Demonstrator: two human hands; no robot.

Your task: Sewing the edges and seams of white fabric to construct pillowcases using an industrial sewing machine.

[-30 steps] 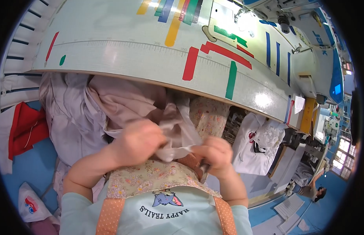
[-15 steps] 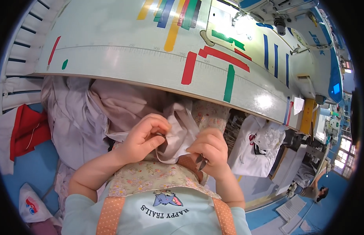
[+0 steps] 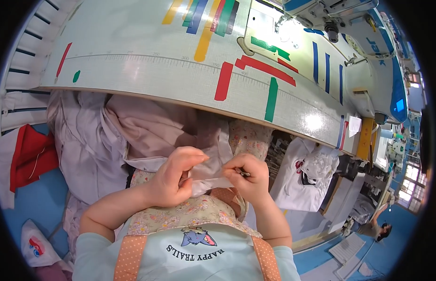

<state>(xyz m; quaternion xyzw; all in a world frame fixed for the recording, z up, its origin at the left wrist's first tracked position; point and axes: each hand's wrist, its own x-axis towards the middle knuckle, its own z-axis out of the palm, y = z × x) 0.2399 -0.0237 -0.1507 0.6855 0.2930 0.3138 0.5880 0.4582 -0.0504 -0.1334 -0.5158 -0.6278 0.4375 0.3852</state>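
A pale, whitish cloth piece [image 3: 212,157] hangs over my lap under the table's front edge, with a folded strip [image 3: 206,185] of it stretched between my hands. My left hand [image 3: 176,177] is curled around the strip's left end, its fingers bent and the thumb lower down. On the right, my right hand [image 3: 251,180] is closed, thumb and forefinger pinching at the cloth's right edge. Small dark metal thread snips [image 3: 244,173] are tucked in that same hand, mostly hidden by the fingers.
A sewing machine [image 3: 370,42] stands on the white table [image 3: 147,77], which bears coloured tape strips and a ruler line. More pale cloth [image 3: 86,136] hangs at the left, beside a red and white piece [image 3: 37,152]. White garments [image 3: 302,182] lie at the right.
My left hand has moved slightly down and turned, and my right hand has rolled so the snips' blades no longer stick out below it. The cloth strip has shifted and flattened between them.
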